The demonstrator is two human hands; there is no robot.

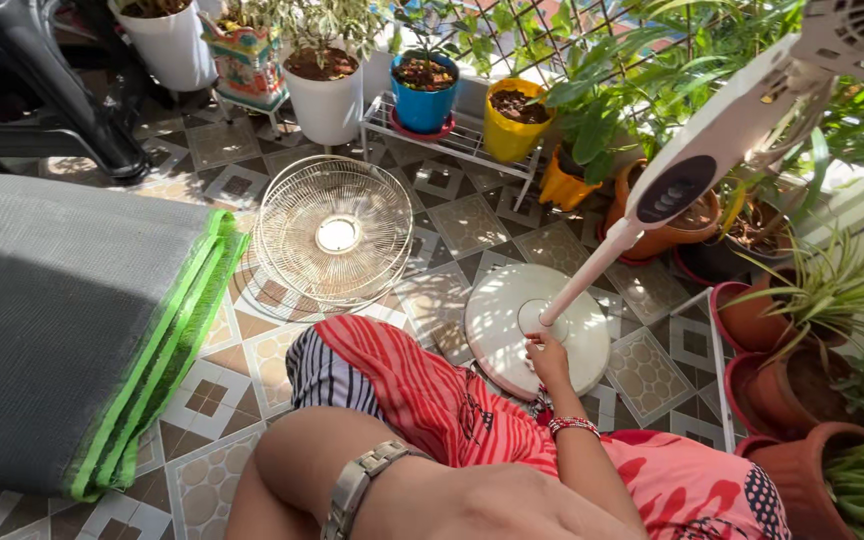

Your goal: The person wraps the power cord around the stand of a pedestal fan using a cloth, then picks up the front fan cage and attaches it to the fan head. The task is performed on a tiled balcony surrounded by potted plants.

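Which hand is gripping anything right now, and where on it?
The right hand touches the fan's round base where the pole enters; a closed grip cannot be told. The left hand rests on the knee, holding nothing.

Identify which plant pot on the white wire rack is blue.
The blue pot sits at the left end of the white wire rack; the yellow pot to its right is the rack's only other pot.

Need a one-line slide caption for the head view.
Right hand touches the round base of a tilted pedestal fan; detached wire grille lies on the tiled floor among potted plants.
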